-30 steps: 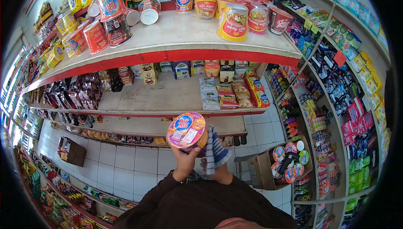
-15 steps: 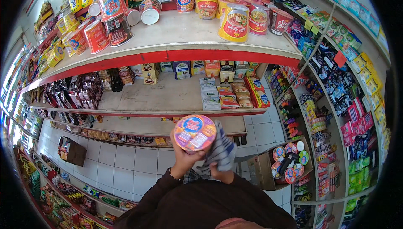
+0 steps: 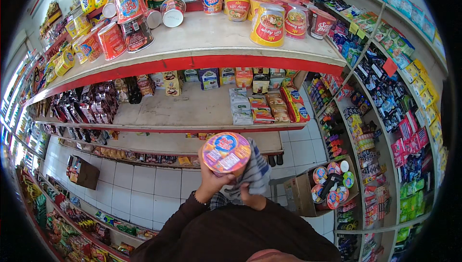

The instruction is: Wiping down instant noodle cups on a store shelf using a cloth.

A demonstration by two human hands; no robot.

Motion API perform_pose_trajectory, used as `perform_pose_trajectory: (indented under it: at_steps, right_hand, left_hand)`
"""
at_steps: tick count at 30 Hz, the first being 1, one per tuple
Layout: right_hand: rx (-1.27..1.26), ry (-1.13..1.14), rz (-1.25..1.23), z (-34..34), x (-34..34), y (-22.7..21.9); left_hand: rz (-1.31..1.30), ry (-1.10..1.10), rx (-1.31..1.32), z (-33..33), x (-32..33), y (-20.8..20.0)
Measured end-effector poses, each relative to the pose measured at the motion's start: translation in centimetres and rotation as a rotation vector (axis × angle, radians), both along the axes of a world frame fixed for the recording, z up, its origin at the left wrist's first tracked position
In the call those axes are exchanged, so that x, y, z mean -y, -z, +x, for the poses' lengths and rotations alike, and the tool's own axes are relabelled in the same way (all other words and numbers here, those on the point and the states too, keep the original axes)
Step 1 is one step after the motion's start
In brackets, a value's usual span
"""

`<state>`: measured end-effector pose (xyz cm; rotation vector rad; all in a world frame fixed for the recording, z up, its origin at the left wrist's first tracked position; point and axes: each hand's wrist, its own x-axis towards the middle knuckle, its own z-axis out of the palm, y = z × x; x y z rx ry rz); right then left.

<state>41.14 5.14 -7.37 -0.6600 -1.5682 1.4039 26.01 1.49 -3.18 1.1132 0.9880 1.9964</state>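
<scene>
A cup of instant noodles [image 3: 226,154] with a purple and orange lid is in my left hand [image 3: 211,184], its lid tilted up toward me. My left fingers and thumb wrap round its side. My right hand [image 3: 252,198] grips a grey and white striped cloth [image 3: 255,170], which lies against the cup's right side. The cloth hides most of my right fingers. Both hands are in front of my chest, close to the shelf's near side.
Several noodle cups [image 3: 267,25] stand on the red-edged top shelf [image 3: 202,45]. Coffee and drink sachets [image 3: 89,106] fill part of the shelf below. An open carton [image 3: 301,199] of noodle cups stands at right; another box [image 3: 83,171] sits on the tiled floor at left.
The cup and my left hand have shifted slightly to the right. The cloth has moved a little around the cup's right side.
</scene>
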Motion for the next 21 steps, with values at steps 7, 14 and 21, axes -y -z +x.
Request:
perform_pose_trajectory:
  at_steps: [7,14,21]
  right_hand:
    - [0.018,0.053,-0.066,0.3,-0.4,-0.6]
    - [0.006,0.042,0.276,-0.3,0.7,-6.1]
    - [0.242,0.229,0.784,-1.5,2.3,-2.6]
  left_hand:
    - [-0.081,0.063,-0.041,0.7,0.2,-0.2]
    - [-0.049,0.080,-0.011,0.4,0.6,0.1]
    - [-0.111,-0.038,0.093,-0.7,0.7,-0.3]
